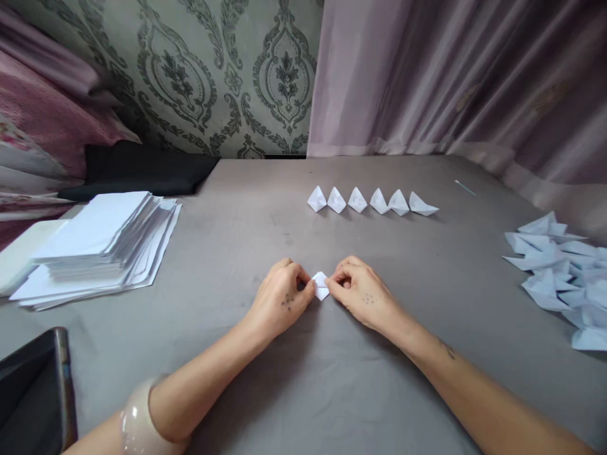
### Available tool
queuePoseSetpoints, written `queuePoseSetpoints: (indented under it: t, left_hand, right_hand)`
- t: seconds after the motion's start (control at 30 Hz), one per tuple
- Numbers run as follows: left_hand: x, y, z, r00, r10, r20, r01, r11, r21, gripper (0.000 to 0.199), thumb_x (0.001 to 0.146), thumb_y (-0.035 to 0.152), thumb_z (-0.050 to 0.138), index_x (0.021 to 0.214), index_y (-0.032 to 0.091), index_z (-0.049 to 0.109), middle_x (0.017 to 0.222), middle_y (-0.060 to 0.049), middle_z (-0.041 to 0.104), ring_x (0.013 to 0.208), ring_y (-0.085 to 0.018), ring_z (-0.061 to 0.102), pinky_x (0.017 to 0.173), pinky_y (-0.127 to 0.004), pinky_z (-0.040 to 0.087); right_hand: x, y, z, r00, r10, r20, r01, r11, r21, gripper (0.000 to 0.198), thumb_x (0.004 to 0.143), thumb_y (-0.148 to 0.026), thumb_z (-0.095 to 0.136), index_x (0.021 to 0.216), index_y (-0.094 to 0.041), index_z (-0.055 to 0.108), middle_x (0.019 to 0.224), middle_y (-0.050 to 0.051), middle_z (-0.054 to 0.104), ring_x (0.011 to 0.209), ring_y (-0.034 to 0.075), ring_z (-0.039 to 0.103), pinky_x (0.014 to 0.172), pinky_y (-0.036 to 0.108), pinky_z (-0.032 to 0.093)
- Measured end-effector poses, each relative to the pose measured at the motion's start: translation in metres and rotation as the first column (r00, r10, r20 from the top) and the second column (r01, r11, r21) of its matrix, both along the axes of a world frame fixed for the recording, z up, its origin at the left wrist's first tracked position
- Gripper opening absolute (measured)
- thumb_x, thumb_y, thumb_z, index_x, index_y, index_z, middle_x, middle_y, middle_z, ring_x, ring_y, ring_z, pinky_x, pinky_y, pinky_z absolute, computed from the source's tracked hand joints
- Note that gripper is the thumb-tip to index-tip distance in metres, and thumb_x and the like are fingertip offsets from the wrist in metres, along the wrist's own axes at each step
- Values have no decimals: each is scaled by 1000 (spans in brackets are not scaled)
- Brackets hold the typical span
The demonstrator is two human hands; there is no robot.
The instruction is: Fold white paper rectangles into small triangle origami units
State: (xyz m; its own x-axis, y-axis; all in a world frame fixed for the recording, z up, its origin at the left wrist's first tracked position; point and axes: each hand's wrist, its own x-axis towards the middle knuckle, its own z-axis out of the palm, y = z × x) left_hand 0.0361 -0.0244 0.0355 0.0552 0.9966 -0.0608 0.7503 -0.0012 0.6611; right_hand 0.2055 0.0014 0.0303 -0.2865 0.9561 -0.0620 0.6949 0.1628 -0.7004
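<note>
A small folded white paper piece (321, 285) sits between both hands, just above the grey cloth surface (303, 379). My left hand (279, 297) pinches its left side with fingers curled. My right hand (360, 292) pinches its right side the same way. Most of the paper is hidden by the fingertips. A pale bangle (137, 423) is on my left wrist.
A row of several folded white paper shapes (372, 201) stands farther back. A stack of white sheets (102, 243) lies at the left. A pile of folded paper pieces (564, 272) lies at the right edge. A dark device (33, 392) sits near left.
</note>
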Motion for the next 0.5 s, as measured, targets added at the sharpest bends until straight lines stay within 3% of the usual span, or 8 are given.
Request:
queuePoseSetpoints:
  t: [0.13, 0.23, 0.33, 0.43, 0.5]
  left_hand:
    - [-1, -2, -6, 998, -52, 20, 50, 994, 100, 5, 81, 19, 54, 85, 17, 56, 84, -3, 57, 79, -17, 54, 71, -29, 44]
    - [-1, -5, -9, 991, -137, -16, 137, 975, 177, 14, 86, 14, 46, 94, 20, 56, 87, -2, 58, 78, -15, 54, 68, -27, 44]
    - [-3, -10, -7, 961, -223, -163, 256, 941, 221, 23, 92, 16, 37, 94, 20, 60, 91, -3, 60, 82, -16, 56, 69, -27, 44]
    - [-6, -14, -5, 893, -299, -337, 388, 891, 237, 29, 93, 14, 34, 98, 19, 62, 98, -6, 62, 85, -18, 57, 72, -28, 47]
    - [-9, -17, -5, 846, -323, -425, 452, 857, 249, 31, 92, 12, 33, 106, 17, 61, 103, -7, 61, 86, -18, 57, 74, -30, 48]
  right_hand:
    - [1, 2, 1, 999, -31, 18, 31, 999, -16, 20, 77, -34, 60, 64, -19, 55, 81, -1, 57, 66, 11, 53, 64, 26, 40]
    - [3, 3, -1, 999, -32, 2, 32, 999, -7, 20, 76, -35, 62, 65, -20, 54, 80, -1, 57, 66, 11, 53, 64, 26, 41]
    - [9, 3, -3, 997, 2, -80, -3, 1000, -13, 16, 78, -35, 61, 72, -20, 57, 79, -1, 59, 62, 10, 53, 60, 25, 43]
    - [18, -2, -5, 975, 41, -218, -55, 997, -59, 17, 86, -30, 49, 92, -22, 62, 82, 0, 61, 59, 10, 56, 56, 24, 46]
    - [24, -9, -5, 969, 126, -214, -115, 991, 63, 24, 88, -21, 43, 99, -23, 64, 90, 2, 61, 67, 10, 59, 63, 25, 48]
